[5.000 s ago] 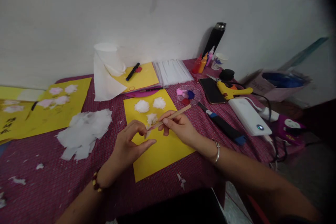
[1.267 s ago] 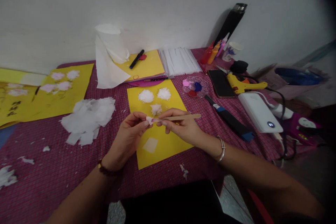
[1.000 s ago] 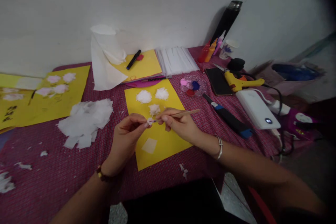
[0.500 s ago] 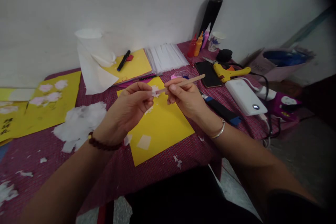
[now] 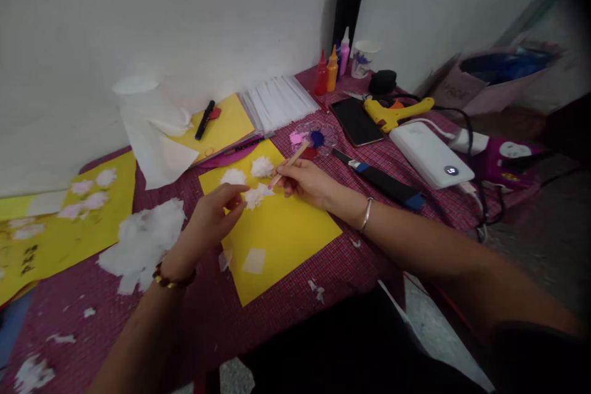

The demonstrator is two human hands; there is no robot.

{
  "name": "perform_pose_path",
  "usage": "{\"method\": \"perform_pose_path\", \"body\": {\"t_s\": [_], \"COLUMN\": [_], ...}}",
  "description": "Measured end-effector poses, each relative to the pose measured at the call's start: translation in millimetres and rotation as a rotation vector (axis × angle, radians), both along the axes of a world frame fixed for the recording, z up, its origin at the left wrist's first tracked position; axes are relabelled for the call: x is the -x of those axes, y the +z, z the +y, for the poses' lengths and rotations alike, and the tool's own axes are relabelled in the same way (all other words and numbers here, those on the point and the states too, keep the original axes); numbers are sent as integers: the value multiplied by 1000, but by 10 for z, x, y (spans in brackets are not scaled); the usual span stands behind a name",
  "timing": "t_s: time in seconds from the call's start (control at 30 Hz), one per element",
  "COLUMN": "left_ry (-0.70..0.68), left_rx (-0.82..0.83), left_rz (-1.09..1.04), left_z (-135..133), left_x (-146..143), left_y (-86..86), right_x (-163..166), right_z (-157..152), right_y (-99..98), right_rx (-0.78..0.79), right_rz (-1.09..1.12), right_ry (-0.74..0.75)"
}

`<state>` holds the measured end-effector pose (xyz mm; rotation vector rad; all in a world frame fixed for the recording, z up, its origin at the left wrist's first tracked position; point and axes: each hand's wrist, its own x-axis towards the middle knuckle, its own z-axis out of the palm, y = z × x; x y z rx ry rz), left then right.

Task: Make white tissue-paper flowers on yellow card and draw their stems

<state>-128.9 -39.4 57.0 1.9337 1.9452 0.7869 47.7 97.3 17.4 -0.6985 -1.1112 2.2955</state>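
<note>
My right hand [image 5: 307, 181] pinches a wooden craft stick [image 5: 292, 163], whose lower tip looks pink and meets a small white tissue piece [image 5: 265, 189] on the yellow sheet [image 5: 281, 234]. Just left of it, my left hand [image 5: 215, 212] hovers with thumb and forefinger apart, nothing visible between them. Fluffy white paper flowers, one [image 5: 261, 167] at the back and another [image 5: 233, 177] beside it, lie on the sheet. A third white clump [image 5: 252, 198] is close to my left fingertips. Behind the stick is a clear palette [image 5: 327, 134] with pink, blue and red paint.
A white tissue pile [image 5: 145, 237] lies left of the sheet. Yellow sheets with pink flowers [image 5: 99, 197] are farther left. On the right are a phone [image 5: 356, 122], a yellow glue gun [image 5: 392, 116], a power bank [image 5: 429, 154] and cables. Paint bottles [image 5: 331, 71] stand behind.
Both hands have come down to the sheet and moved apart. My left fingers have opened from their pinch. The stick now slants down, its tip at the white tissue. The camera view has shifted.
</note>
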Motion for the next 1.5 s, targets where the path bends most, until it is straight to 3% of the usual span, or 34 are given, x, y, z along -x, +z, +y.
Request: {"method": "perform_pose_path", "body": {"t_s": [0.17, 0.37, 0.63, 0.83, 1.17, 1.4, 1.5], "left_ry": [-173, -260, -70, -38, -41, -40, -8], "left_rx": [133, 165, 175, 216, 191, 159, 152], "left_rz": [210, 194, 136, 38, 35, 37, -110], "left_z": [117, 267, 298, 308, 321, 315, 244], "left_x": [61, 69, 125, 153, 191, 175, 179], "left_y": [-159, -240, -320, -357, -412, -424, -374], "right_x": [33, 54, 82, 80, 91, 102, 97], "right_z": [29, 19, -52, -107, -133, -155, -154], "right_y": [-43, -71, -124, -163, -209, -203, -195], "right_rx": [-205, -298, -419, -641, -975, -1014, -869], "right_rz": [-90, -142, -159, -179, -246, -250, -206], "right_ry": [-50, -21, 58, 121, 87, 81, 28]}}
